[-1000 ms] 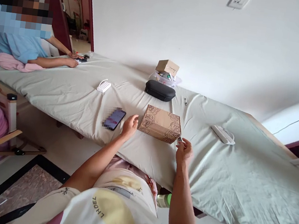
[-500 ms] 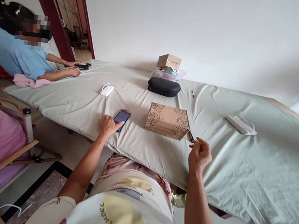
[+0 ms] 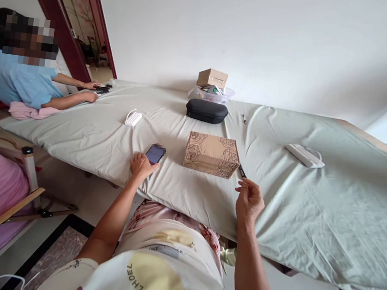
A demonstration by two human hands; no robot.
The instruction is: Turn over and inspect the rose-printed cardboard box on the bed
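Note:
My left hand (image 3: 142,168) rests on the cloth with its fingers spread, the thumb across the lower edge of a smartphone (image 3: 155,154) lying face up with a lit screen. My right hand (image 3: 249,201) is at the near right of a cardboard box (image 3: 212,153) covered with dark scribbled loops. Its fingers are loosely curled and apart. Just beyond the fingertips, a black marker (image 3: 242,171) lies against the box's right corner; whether they touch it is hard to see.
Behind the box are a black zip case (image 3: 207,112) and a clear plastic tub (image 3: 217,97) with a small carton (image 3: 212,78) on top. White strapped devices (image 3: 133,118) (image 3: 305,156) lie at both sides. Another person (image 3: 20,77) sits at the far left, both hands on dark items.
The view has shifted slightly, so everything appears a little further left. My left thumb has drawn back toward the phone's lower edge. My right hand stays beside the marker.

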